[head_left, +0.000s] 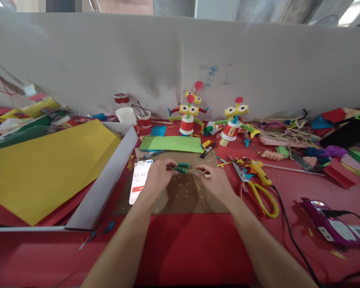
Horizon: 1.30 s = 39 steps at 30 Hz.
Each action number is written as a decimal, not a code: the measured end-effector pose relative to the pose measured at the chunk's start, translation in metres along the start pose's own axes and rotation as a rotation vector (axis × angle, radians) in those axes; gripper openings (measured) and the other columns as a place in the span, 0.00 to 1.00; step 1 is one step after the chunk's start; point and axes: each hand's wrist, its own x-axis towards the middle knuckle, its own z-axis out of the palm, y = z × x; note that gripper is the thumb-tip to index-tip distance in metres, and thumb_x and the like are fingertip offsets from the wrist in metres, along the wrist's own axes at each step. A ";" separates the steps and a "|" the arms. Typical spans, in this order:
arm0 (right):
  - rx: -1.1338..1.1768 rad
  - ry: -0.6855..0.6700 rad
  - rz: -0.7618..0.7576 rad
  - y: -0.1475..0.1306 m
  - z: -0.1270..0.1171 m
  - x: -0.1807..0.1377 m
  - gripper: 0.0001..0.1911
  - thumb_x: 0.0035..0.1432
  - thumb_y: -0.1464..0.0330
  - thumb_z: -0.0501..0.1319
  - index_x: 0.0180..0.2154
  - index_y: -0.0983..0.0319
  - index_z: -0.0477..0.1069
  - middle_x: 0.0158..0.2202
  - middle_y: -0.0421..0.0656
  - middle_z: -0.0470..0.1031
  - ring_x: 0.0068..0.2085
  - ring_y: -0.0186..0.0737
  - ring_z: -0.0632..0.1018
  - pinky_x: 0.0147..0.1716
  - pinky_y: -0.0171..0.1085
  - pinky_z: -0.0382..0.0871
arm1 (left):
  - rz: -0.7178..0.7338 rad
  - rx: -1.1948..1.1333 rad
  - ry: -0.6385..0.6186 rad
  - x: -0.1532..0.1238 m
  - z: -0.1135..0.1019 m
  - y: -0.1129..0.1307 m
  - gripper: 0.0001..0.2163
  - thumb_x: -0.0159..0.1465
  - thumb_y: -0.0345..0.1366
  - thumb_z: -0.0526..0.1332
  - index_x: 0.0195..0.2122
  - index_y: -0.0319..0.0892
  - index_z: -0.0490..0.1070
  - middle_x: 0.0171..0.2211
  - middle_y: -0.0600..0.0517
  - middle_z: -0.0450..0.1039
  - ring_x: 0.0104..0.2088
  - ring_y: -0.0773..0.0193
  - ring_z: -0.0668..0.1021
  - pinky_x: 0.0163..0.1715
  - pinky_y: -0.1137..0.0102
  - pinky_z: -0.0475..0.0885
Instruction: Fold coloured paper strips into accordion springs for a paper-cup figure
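Over a brown cardboard sheet [180, 202], my left hand [159, 176] pinches one end of a pair of green-and-dark accordion-folded paper strips [181, 167]. The two strips lie side by side and point toward the right. Just beyond their free end is my right hand [214, 182], its thumb and fingers drawn together; whatever is between them is too small to make out. A phone [138, 182] with a running timer lies beside my left wrist. Behind my hands rests a light green paper strip [171, 144].
Paper-cup robot figures [232, 130] stand against the grey partition [108, 60]. Scissors with yellow handles [264, 198] and a yellow glue gun [261, 172] with a cord lie at right. A white box [108, 188] holding yellow paper [54, 168] is at left. A purple device [330, 224] sits far right.
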 end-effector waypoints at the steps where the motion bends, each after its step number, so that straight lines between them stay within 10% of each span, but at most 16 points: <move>1: -0.017 0.003 -0.012 0.001 0.001 0.000 0.08 0.52 0.69 0.61 0.36 0.58 0.75 0.36 0.44 0.79 0.37 0.43 0.78 0.36 0.40 0.71 | 0.005 0.024 0.004 0.000 0.004 -0.002 0.08 0.46 0.26 0.64 0.26 0.45 0.75 0.24 0.52 0.74 0.27 0.60 0.74 0.31 0.68 0.64; 14: -0.249 0.021 0.034 0.004 0.002 -0.002 0.03 0.52 0.67 0.61 0.29 0.57 0.74 0.26 0.41 0.76 0.28 0.40 0.75 0.26 0.35 0.62 | -0.006 -0.024 0.135 -0.004 0.021 -0.013 0.13 0.41 0.22 0.66 0.25 0.47 0.72 0.23 0.51 0.70 0.31 0.56 0.72 0.35 0.67 0.62; 26: -0.154 -0.011 -0.022 0.007 0.009 -0.002 0.06 0.53 0.69 0.60 0.33 0.58 0.74 0.33 0.43 0.78 0.36 0.43 0.76 0.37 0.40 0.66 | 0.046 0.146 0.065 -0.003 0.024 -0.009 0.06 0.47 0.28 0.65 0.24 0.46 0.72 0.24 0.51 0.72 0.29 0.57 0.73 0.34 0.67 0.63; 31: 0.235 0.038 0.019 0.007 0.009 -0.001 0.23 0.47 0.71 0.64 0.48 0.58 0.68 0.42 0.44 0.75 0.41 0.41 0.76 0.40 0.40 0.70 | 0.052 -0.104 -0.035 -0.005 0.023 0.002 0.05 0.50 0.31 0.64 0.30 0.43 0.72 0.28 0.51 0.74 0.30 0.60 0.75 0.33 0.68 0.65; 39: 0.571 0.061 0.034 -0.005 0.003 0.000 0.16 0.50 0.67 0.64 0.43 0.58 0.70 0.36 0.41 0.75 0.37 0.38 0.76 0.36 0.37 0.70 | -0.196 -0.724 -0.349 -0.011 0.018 0.015 0.11 0.49 0.36 0.68 0.32 0.39 0.72 0.28 0.53 0.72 0.28 0.68 0.74 0.33 0.72 0.67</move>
